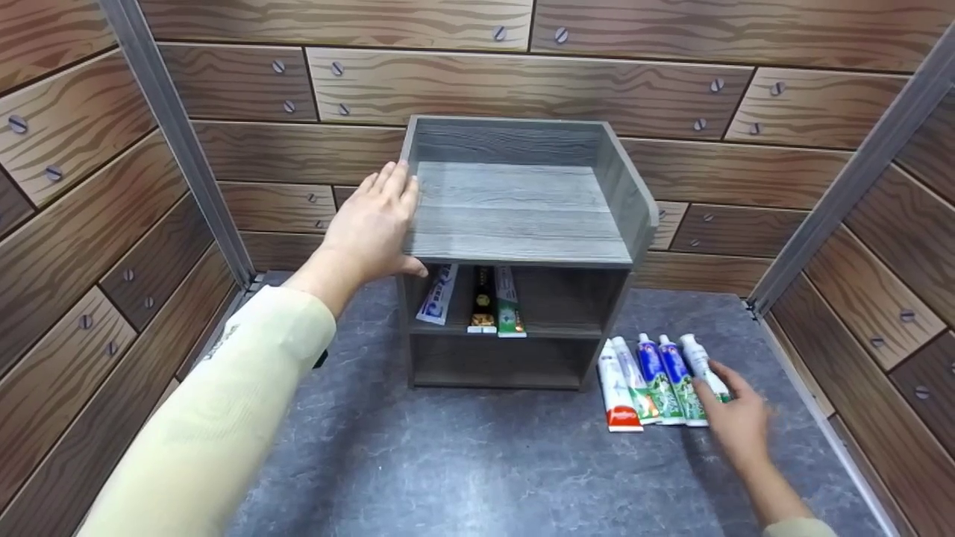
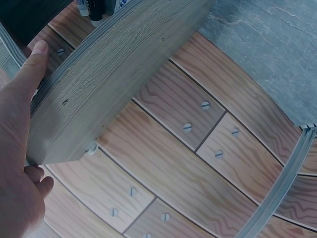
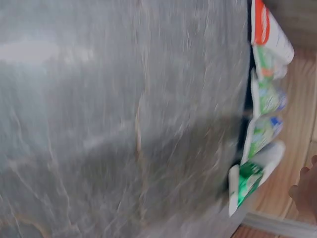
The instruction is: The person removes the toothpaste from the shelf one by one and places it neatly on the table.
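Observation:
My left hand rests along the left side wall of a grey wooden shelf unit, fingers extended over its upper edge and thumb by the front. In the left wrist view, the thumb lies across the panel's edge. My right hand hovers with thumb and fingers apart around the rightmost toothpaste tube, white and green. The right wrist view has the fingers a little away from that tube. Beside it lie two blue-green toothpaste tubes, a white-green one and a red-and-white one.
On the unit's middle shelf lie three tubes: a white-purple one, a black-gold one and a grey-green one. Below is a lower compartment. Wood-patterned walls with metal corner posts enclose the grey marbled floor.

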`<state>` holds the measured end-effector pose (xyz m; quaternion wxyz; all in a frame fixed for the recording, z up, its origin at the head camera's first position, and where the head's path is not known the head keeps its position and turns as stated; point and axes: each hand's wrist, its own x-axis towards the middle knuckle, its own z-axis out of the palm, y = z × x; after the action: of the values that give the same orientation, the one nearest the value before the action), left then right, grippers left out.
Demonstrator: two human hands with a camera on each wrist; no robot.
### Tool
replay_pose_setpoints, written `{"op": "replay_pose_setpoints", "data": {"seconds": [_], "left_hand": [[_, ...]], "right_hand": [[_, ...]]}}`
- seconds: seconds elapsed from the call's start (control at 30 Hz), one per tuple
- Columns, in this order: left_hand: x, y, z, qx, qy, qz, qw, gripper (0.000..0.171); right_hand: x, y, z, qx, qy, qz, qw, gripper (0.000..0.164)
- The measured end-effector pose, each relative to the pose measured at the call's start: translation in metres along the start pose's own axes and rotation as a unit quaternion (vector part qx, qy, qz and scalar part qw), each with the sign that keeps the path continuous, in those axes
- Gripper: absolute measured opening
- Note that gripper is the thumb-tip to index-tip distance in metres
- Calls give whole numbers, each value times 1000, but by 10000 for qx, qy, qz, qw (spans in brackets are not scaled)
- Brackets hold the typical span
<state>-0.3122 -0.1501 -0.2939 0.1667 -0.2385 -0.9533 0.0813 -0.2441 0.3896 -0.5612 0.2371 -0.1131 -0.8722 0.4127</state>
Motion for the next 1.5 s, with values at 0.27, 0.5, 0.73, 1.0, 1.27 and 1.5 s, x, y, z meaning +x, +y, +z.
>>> {"op": "replay_pose_setpoints", "data": {"seconds": [0.27, 0.5, 0.73, 1.0, 1.27, 1.5], "left_hand": [[0, -2, -2, 16, -32, -4, 10000, 135], [0, -2, -2, 6, -40, -23, 10000, 135], [-1, -2, 0, -3, -10, -47, 10000, 135], [-2, -1, 1, -53, 11, -27, 10000, 135], [0, 0, -1, -78, 19, 19, 10000, 135], [-2, 1, 0, -123, -5, -16, 9999, 135]], "right_hand": [[-24, -50, 18, 776, 87, -811, 9936, 42], [-41, -95, 35, 1399, 35, -1542, 9781, 38], [-48, -141, 52, 1690, -189, -2042, 9640, 40], [-48, -178, 80, 1466, -427, -2286, 9615, 42], [-40, -201, 101, 1372, -582, -2152, 9651, 44], [-36, -214, 119, 1320, -654, -1940, 9699, 42]]}}
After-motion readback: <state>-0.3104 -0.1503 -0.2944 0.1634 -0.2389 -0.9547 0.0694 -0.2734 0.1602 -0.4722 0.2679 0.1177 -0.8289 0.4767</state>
